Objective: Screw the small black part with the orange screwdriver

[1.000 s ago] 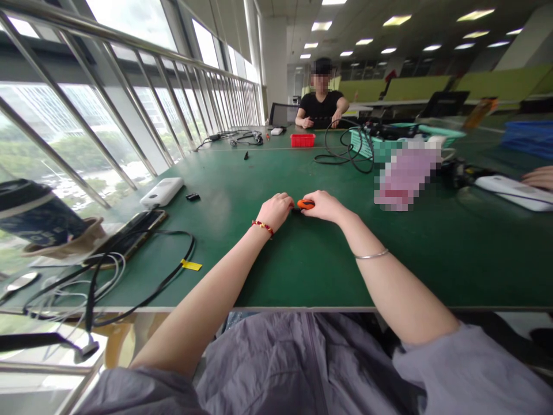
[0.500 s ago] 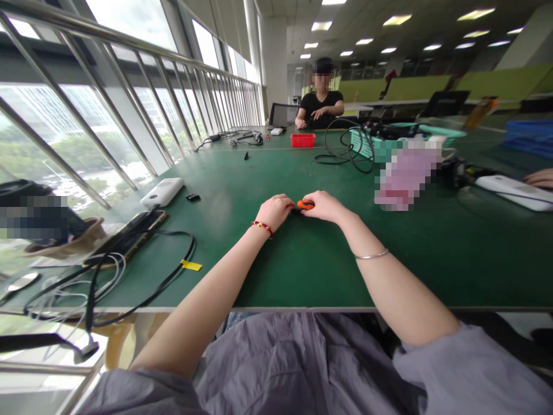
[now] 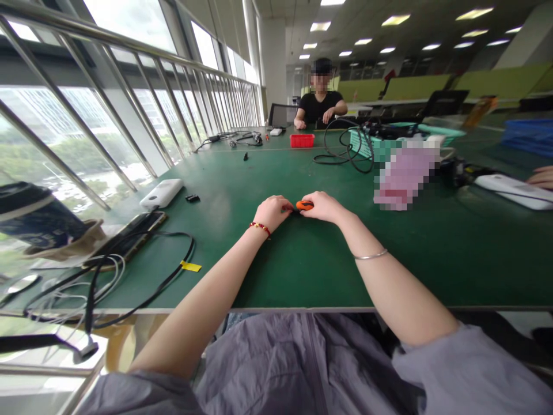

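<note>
Over the table in front of me, my right hand is closed around a small, rounded orange-and-black tool, whose exact kind I cannot make out. Close by on the left is my left hand, its fingertips pinched together. A small dark piece lies between the two hands; whether it belongs to the orange tool is unclear. The left fingers hide most of whatever they hold.
To the left are a white device, a black clip-like piece, a phone, a cup and tangled cables. Farther off are a red box and green basket. A person sits opposite; another's hand shows right.
My left hand has drawn slightly left, its fingertips a little farther from the orange tool. My right hand stays nearly in place. The person opposite has shifted an arm.
</note>
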Tool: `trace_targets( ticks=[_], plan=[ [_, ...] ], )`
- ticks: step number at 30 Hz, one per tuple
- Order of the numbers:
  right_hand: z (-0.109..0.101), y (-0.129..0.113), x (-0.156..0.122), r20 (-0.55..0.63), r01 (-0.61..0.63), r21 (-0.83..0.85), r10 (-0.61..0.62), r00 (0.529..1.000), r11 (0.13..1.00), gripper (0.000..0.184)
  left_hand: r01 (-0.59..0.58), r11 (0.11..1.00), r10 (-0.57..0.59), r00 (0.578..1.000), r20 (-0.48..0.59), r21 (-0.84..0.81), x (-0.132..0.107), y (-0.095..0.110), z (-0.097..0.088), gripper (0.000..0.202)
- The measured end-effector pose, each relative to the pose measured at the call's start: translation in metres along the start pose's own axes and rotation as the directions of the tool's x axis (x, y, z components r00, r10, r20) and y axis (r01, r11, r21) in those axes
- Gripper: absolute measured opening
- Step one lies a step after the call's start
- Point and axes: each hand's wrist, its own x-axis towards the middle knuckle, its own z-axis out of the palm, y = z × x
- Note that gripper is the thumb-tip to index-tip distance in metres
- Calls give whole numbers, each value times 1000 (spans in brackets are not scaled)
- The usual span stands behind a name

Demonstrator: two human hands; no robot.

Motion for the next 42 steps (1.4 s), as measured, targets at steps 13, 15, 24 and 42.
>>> trace_targets(
  ticks=[13, 15, 24, 42],
  plan=[
    [1, 1, 0, 7, 7, -7, -7, 1000, 1000, 25, 65, 997, -65, 998, -12, -38, -1, 1, 0, 21],
    [0, 0, 0, 10, 5, -7, -5, 1000, 1000, 25, 60, 997, -61, 998, -17, -39, -1, 1, 0, 20],
    [1, 1, 1, 14, 22, -7, -22, 1000, 1000, 24, 46, 999, -47, 999, -25, -16, -1, 1, 0, 18],
    [3, 3, 2, 14, 31, 6, -31, 999, 1000, 25, 56, 998, -56, 998, -17, 26, -2, 0, -1, 18]
  ],
)
